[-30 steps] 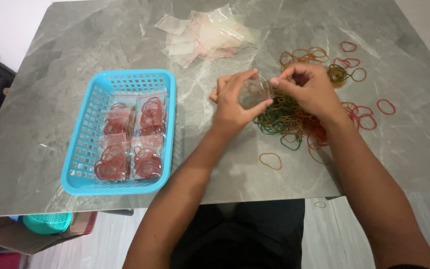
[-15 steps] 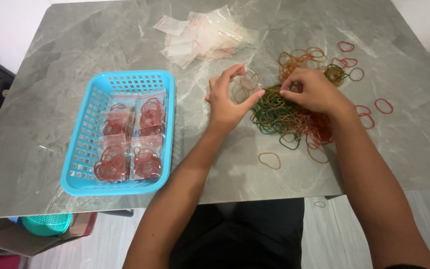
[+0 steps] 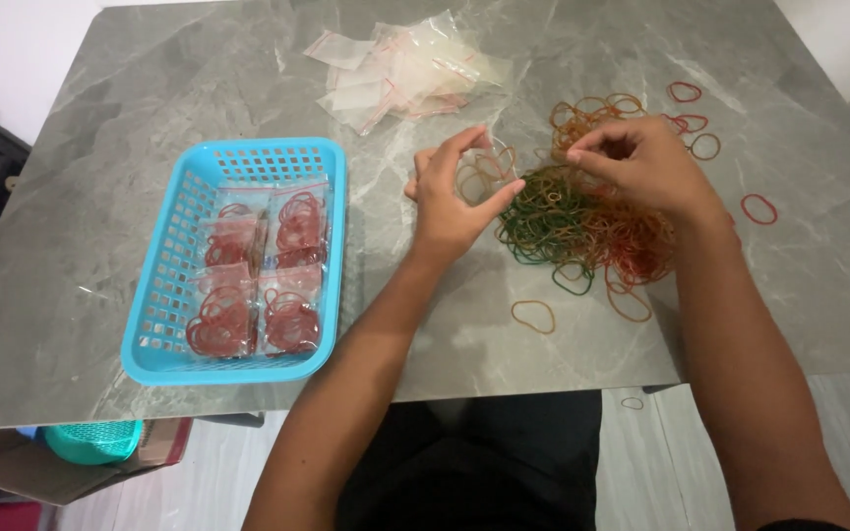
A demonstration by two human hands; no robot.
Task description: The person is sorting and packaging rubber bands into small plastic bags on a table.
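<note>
Left hand (image 3: 450, 202) pinches a small clear bag (image 3: 484, 175) with bands inside; right hand (image 3: 641, 167), fingers curled, picks at the rubber band pile (image 3: 582, 221) beneath it. Blue basket (image 3: 164, 295) left of left hand holds filled bags (image 3: 292, 320)

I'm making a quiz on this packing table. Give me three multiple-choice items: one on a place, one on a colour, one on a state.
1. Where do the empty bags lie?
A. at the table's far edge, beyond the hands
B. in the basket
C. on the floor

2. What colour is the basket?
A. red
B. blue
C. white

3. What is the state of the bags in the basket?
A. empty
B. torn open
C. filled with red bands

Answers:
1. A: the clear bags sit in a heap on the grey table above the left hand.
2. B: its mesh walls are bright blue.
3. C: each flat bag shows red bands inside.
</note>
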